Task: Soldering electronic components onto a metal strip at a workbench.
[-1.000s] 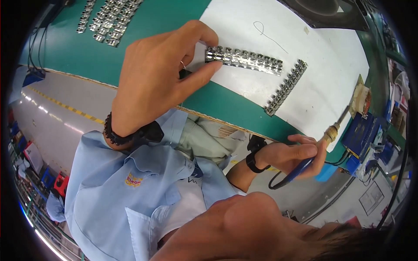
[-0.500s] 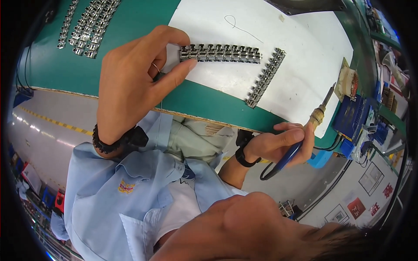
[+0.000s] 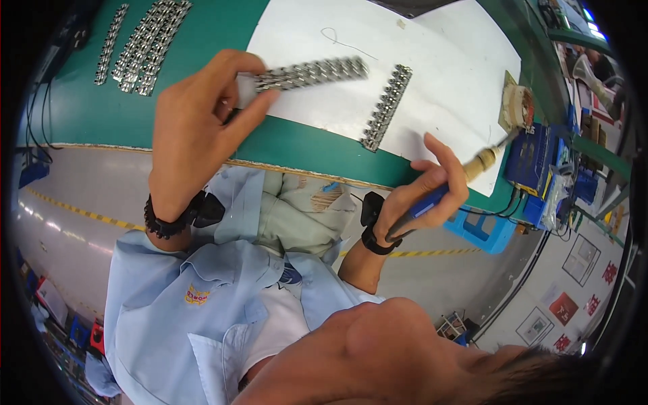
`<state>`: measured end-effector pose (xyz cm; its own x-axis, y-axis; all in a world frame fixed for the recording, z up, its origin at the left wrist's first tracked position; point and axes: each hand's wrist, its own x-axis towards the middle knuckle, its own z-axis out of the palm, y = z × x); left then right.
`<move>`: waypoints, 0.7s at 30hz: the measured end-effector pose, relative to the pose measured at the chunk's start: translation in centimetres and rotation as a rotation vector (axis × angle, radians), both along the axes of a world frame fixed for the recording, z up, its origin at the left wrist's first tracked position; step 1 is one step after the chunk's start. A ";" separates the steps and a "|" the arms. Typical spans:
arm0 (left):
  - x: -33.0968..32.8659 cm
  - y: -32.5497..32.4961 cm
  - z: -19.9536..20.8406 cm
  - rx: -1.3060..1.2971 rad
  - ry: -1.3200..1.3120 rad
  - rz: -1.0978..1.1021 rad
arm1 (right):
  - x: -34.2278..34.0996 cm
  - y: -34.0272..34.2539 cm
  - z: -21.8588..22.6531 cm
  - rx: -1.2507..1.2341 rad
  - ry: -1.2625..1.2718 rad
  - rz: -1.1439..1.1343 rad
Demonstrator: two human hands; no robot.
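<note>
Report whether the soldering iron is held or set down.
Held: the soldering iron has its blue handle in the right hand. Heated or not: cannot tell.

Light-blue shirt [image 3: 152, 331], black wristbands [image 3: 375, 244].

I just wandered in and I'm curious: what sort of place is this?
Probably a factory workshop: the right hand holds what looks like a soldering iron, strips of small metal parts lie on a green bench, and yellow striped tape marks the floor.
</note>
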<state>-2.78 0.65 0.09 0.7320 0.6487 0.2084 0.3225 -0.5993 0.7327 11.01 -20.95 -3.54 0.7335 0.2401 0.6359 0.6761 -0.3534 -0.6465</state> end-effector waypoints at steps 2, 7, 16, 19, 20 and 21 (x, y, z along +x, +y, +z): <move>-0.2 -0.1 -0.1 -0.023 -0.028 0.121 | 0.4 0.0 0.2 -0.035 -0.001 0.069; -0.3 -0.2 -0.6 -0.230 -0.356 0.378 | 0.9 0.7 0.3 -0.122 -0.033 0.162; -1.7 0.8 0.0 -0.323 -0.249 -0.069 | -2.1 2.5 1.3 -0.256 -0.025 0.339; -2.7 1.7 1.2 -0.356 -0.103 -0.155 | -2.9 2.8 1.1 -0.235 -0.029 0.395; -3.1 1.9 1.6 -0.417 -0.042 -0.179 | -3.1 2.7 1.0 -0.239 -0.031 0.403; -3.5 2.1 1.8 -0.479 0.017 -0.202 | -3.2 2.6 0.9 -0.245 -0.027 0.412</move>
